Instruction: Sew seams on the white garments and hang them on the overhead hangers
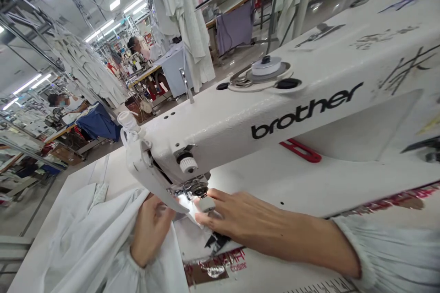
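Observation:
A white brother sewing machine (220, 119) stretches across the view, its lamp lighting the needle area. On the left, a large white cloth (85, 238) lies in loose folds over the table, with one edge under the machine head. My left hand (151, 229) is closed on this cloth just left of the head, its fingertips partly hidden by the machine. From the right, my right hand (233, 215) reaches beside the needle, thumb and forefinger pinching the lit edge of the cloth. The presser foot and needle tip are mostly hidden by my fingers and the machine.
A red tool (302, 151) rests on the table behind the machine arm. A ruler scale (319, 286) runs along the front edge. Black metal attachments (217, 241) sit near my right hand. Beyond, people work at other machines, with blue fabric (99, 121) and hanging white cloth (195, 32).

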Available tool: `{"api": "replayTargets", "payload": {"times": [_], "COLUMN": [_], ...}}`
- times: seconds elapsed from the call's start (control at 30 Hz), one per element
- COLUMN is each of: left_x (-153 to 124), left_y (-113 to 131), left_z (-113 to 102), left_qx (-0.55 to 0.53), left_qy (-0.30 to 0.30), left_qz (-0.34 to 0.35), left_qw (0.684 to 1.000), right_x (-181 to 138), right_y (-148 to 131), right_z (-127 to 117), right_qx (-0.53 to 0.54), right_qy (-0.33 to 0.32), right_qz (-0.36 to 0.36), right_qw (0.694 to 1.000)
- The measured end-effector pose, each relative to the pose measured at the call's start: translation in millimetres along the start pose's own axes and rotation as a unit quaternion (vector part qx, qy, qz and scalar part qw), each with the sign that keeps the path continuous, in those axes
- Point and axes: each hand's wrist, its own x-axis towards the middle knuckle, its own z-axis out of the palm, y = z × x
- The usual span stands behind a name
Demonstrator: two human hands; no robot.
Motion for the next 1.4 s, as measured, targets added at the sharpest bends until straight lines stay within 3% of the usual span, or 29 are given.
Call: {"api": "replayTargets", "payload": {"times": [0.13, 0.3, 0.4, 0.53, 0.67, 0.93, 1.13, 1.3, 1.4], "left_x": [0, -23, -31, -25, -22, -21, -6, -7, -12], "left_y": [15, 15, 15, 19, 22, 19, 4, 0, 7], "left_z": [6, 0, 5, 11, 8, 25, 28, 21, 15], "left_qx": [-0.002, 0.172, 0.244, 0.207, 0.194, 0.264, 0.198, 0.136, 0.093], "left_qy": [0.017, 0.049, 0.103, 0.045, 0.021, 0.108, 0.123, 0.11, 0.057], "left_qz": [-0.003, 0.021, 0.123, 0.254, 0.227, 0.17, 0.176, 0.186, 0.22], "left_qw": [1.0, 0.984, 0.956, 0.944, 0.954, 0.943, 0.956, 0.967, 0.969], "right_x": [-1, -1, 1, 4, 5, 4, 9, 5, 2], "right_y": [-7, -15, -17, -16, -15, -25, -32, -30, -19], "right_z": [1, 4, 3, 1, 0, -7, -7, -2, 3], "right_qx": [-0.04, -0.104, -0.136, -0.137, -0.125, -0.179, -0.22, -0.181, -0.117], "right_qy": [0.009, 0.019, 0.026, 0.041, 0.042, 0.071, 0.047, 0.045, 0.056], "right_qz": [0.019, 0.024, 0.027, 0.022, 0.019, 0.06, 0.1, 0.079, 0.056], "right_qw": [0.999, 0.994, 0.99, 0.989, 0.991, 0.979, 0.969, 0.979, 0.99]}}
